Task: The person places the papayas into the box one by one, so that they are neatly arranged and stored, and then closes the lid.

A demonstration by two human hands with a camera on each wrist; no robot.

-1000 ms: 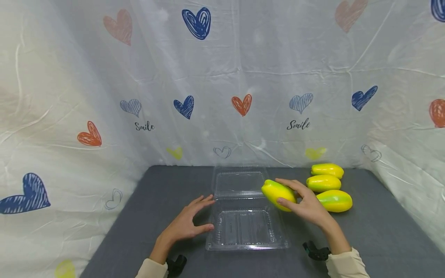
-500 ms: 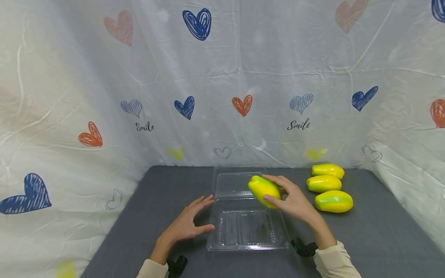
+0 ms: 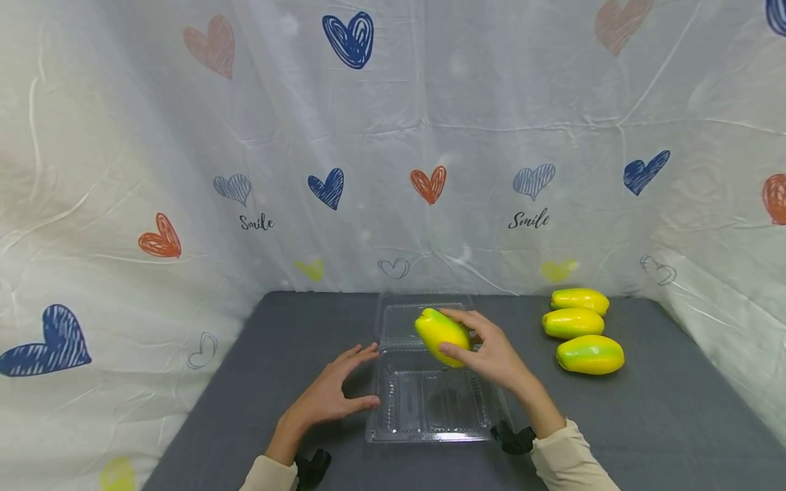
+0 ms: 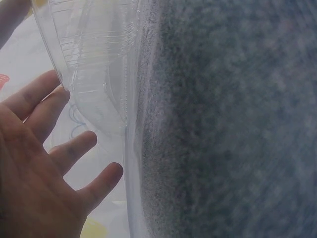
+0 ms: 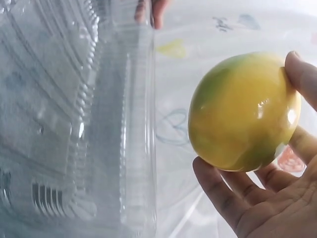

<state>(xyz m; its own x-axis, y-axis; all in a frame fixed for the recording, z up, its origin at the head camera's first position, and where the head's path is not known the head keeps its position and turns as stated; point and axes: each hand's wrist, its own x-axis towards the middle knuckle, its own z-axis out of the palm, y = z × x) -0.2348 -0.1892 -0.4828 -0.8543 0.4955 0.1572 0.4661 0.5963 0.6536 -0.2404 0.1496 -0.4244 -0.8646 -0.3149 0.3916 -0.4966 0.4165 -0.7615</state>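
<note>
You have a yellow-green mango in your right hand. Your fingers and thumb are curled round it, and it is up in the air, over the far edge of the clear box. The wrist view shows the mango resting against your fingers, with the box wall just beside your hand.

Your left hand lies flat on the desk. Its fingers are spread out and hold nothing. They sit just beside the left side of the box, and the thumb tip looks like it touches the box edge. From the left wrist view the fingers are right next to the clear plastic.

So you look to be at the step of carrying the fruit to the box. I think the next move is to bring the mango down and toward you, lay it on its side in the bottom tray, and then let go. Keep the left hand by the box so it does not slide.

Three more mangoes lie in a row on the desk, well off to the right of your right hand.
</note>
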